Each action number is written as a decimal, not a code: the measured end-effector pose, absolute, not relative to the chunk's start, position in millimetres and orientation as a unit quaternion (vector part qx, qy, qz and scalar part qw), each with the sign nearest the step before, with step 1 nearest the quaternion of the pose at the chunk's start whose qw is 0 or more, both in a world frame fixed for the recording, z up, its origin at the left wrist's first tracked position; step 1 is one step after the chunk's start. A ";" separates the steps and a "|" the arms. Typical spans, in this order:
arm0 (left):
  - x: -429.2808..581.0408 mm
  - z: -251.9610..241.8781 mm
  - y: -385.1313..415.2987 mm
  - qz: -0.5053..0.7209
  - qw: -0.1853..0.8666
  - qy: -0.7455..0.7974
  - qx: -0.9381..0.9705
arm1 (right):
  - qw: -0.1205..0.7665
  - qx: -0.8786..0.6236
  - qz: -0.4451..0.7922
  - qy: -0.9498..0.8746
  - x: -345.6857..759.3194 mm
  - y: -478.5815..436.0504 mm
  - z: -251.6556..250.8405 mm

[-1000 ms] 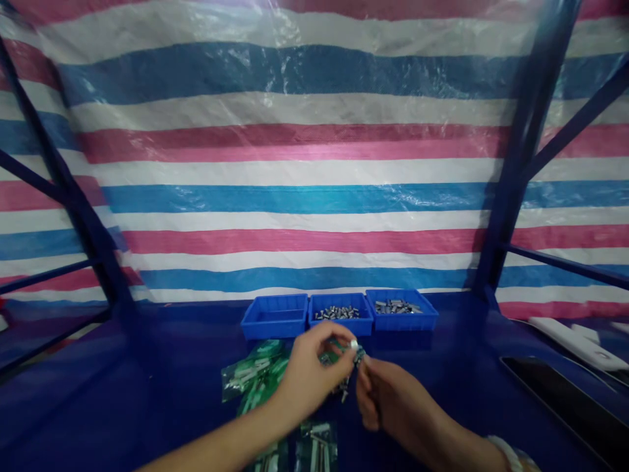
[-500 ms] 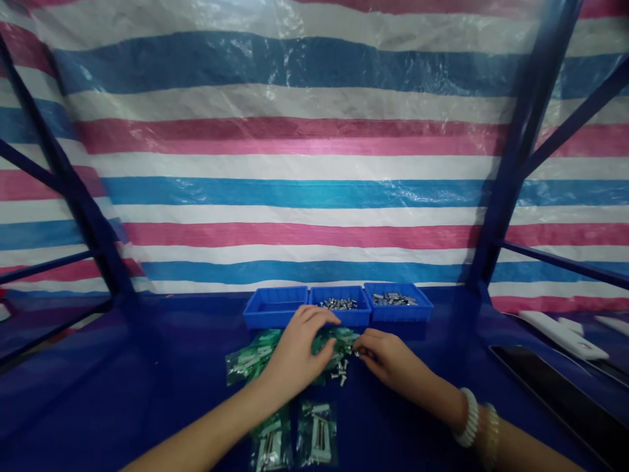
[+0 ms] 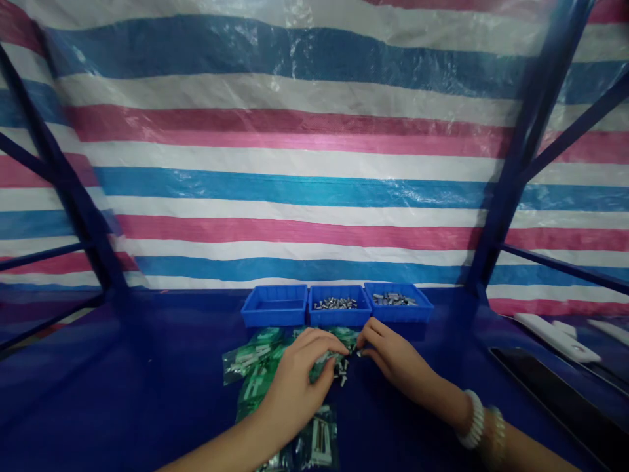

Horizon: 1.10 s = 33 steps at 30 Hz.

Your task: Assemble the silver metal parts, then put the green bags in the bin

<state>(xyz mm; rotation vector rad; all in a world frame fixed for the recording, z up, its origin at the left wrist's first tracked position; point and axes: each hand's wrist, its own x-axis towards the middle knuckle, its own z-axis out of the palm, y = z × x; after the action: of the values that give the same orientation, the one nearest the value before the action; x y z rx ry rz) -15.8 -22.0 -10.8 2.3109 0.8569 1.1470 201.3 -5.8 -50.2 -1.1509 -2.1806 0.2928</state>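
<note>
My left hand (image 3: 307, 370) arches over a pile of clear and green plastic bags (image 3: 258, 377), thumb and fingers apart. Its fingertips hover beside several loose small metal screws (image 3: 343, 373); whether they touch any is unclear. To the right, my right hand (image 3: 390, 347) is closed in a pinch, with a shiny bit of a small metal screw (image 3: 359, 353) at its fingertips. A filled clear bag (image 3: 320, 439) with white parts and long screws lies in front, close to my left wrist. Another bag is partly hidden under my left forearm.
Three blue bins stand behind the bags: a left bin (image 3: 275, 319), a middle bin (image 3: 339, 318) with small metal fasteners, and a right bin (image 3: 403, 314) with metal pieces. A dark flat device (image 3: 550, 393) and a white power strip (image 3: 557, 337) lie at right. Blue posts flank the table.
My left hand has moved down and slightly right, towards the loose screws, uncovering the middle bin. The right hand's fingers have risen slightly, still pinched.
</note>
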 end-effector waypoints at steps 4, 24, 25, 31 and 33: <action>-12.3 -12.7 -27.9 0.444 0.336 0.331 0.762 | 0.450 -0.373 0.131 -0.801 191.9 -24.9 -37.3; -5.0 -9.7 -43.4 0.432 0.554 0.289 0.651 | 0.499 -0.328 0.302 -0.743 179.2 -58.5 -25.2; -4.0 -9.6 -44.5 0.436 0.536 0.293 0.661 | 0.500 -0.335 0.357 -0.715 176.0 -59.5 -27.0; 1.8 -17.2 -45.4 0.459 0.459 0.329 0.686 | 0.476 -0.316 0.670 -0.473 154.5 -52.3 -51.2; 3.2 -20.7 -44.2 0.472 0.434 0.337 0.690 | 0.460 -0.301 0.725 -0.415 150.9 -49.9 -54.3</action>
<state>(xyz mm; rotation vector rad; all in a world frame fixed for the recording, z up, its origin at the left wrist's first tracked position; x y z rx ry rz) 3.2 -44.2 -20.7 1.7174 0.8398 1.1746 150.9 -49.9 -54.3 -0.7407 -1.0218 1.7856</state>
